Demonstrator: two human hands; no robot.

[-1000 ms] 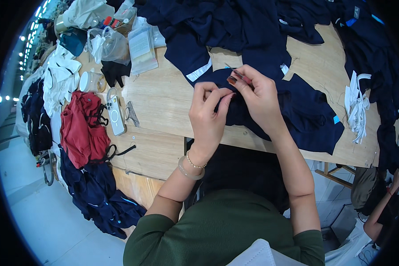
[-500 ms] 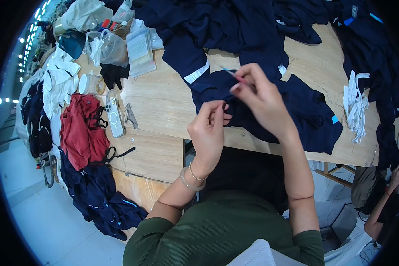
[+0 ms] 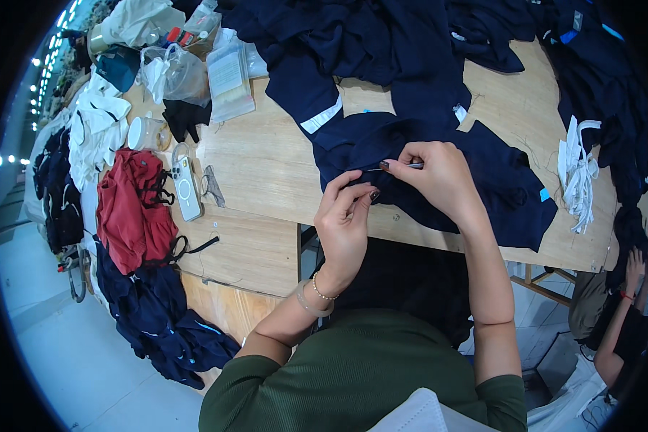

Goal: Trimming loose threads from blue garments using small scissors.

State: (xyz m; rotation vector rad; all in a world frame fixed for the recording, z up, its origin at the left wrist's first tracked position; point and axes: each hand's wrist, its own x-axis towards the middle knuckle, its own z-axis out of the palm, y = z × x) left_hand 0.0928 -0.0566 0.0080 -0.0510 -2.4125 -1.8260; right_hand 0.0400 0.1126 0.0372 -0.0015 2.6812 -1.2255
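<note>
A navy garment [image 3: 500, 187] lies across the table's near edge, under and behind both hands. My right hand [image 3: 439, 176] pinches a slim tool [image 3: 415, 165] with a thin metal tip that points left over the cloth. Most of the tool is hidden by the fingers, and its exact kind does not show. Close by on the left, my left hand [image 3: 343, 223] has curled fingers, with thumb and fingertips drawn together beside the tip. What lies between them, if anything, is too small to make out. A white strip [image 3: 320, 117] shows on a navy piece just beyond.
More navy garments [image 3: 338, 36] are heaped at the far side. A red garment [image 3: 135, 209], a phone [image 3: 187, 189], a clear tub [image 3: 148, 135] and plastic bags [image 3: 176, 75] stand left. White strips [image 3: 577, 173] lie right. Another person's hand [image 3: 635, 270] shows at far right.
My right hand has come down and nearer, bringing the tool's tip from pointing up and away to lying beside my left fingertips. My left hand has shifted slightly right and its fingers have loosened a little.
</note>
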